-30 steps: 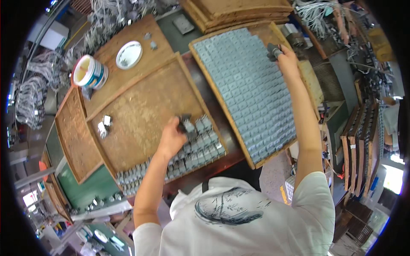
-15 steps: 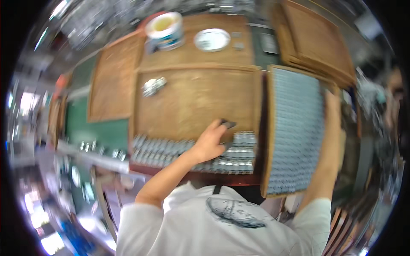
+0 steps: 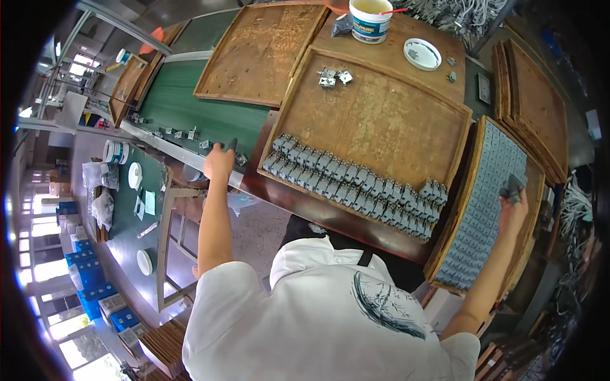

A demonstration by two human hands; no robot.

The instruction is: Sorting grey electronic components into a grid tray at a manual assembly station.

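Observation:
My left hand (image 3: 219, 162) reaches over the edge of the green conveyor belt (image 3: 184, 95), fingers apart, a dark cover on one fingertip. Small metal parts (image 3: 192, 134) lie on the belt close by it. My right hand (image 3: 513, 209) is closed above the right-hand tray of grey blocks (image 3: 486, 209). Its fingertips are dark grey, and I cannot make out what they pinch. In the middle wooden tray (image 3: 381, 114), grey blocks with metal fittings (image 3: 356, 181) stand in rows along the near side. A few loose metal parts (image 3: 328, 79) sit at its far left corner.
Behind the middle tray are a white tub (image 3: 370, 25) with a red-handled tool and a round white lid (image 3: 422, 54). Another wooden tray (image 3: 260, 51) lies across the belt. Wooden trays (image 3: 534, 108) are stacked at right, near bundled wires (image 3: 575, 203).
My left hand has gone from the rows in the middle tray leftward to the belt's edge. My right hand has shifted from the right tray's far edge to over its blocks. The view has turned.

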